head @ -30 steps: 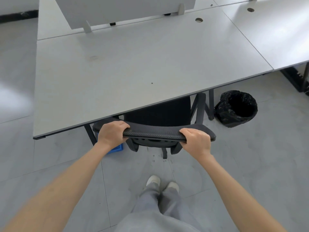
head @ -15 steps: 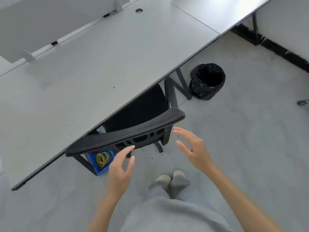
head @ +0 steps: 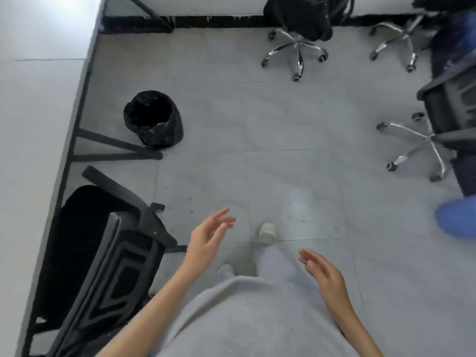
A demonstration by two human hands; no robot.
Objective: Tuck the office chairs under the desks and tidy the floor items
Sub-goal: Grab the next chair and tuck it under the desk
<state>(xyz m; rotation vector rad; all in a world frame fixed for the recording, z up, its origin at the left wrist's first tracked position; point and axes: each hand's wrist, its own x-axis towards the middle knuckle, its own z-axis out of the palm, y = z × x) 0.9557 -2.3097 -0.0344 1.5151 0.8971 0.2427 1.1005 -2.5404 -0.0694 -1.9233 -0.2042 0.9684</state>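
Note:
A black mesh office chair (head: pixel 103 266) stands at the lower left, its seat pushed under the white desk (head: pixel 33 124) and its backrest against the desk edge. My left hand (head: pixel 208 240) hovers just right of the chair with fingers relaxed, holding nothing. My right hand (head: pixel 322 274) hangs over the floor, also with loose fingers and nothing in it. Three more chairs stand out on the open floor: one at the top middle (head: pixel 298 29), one at the top right (head: pixel 401 39), one at the right edge (head: pixel 443 124).
A black bin with a bag liner (head: pixel 153 119) stands on the floor beside the desk's dark leg frame (head: pixel 116 150). A person's blue shoe cover (head: pixel 458 220) shows at the right edge. Grey floor tiles (head: pixel 283 163) stretch between me and the loose chairs.
Both hands let go of the chair's backrest and drew back. My view swung right, away from the desk top toward the floor and the other chairs.

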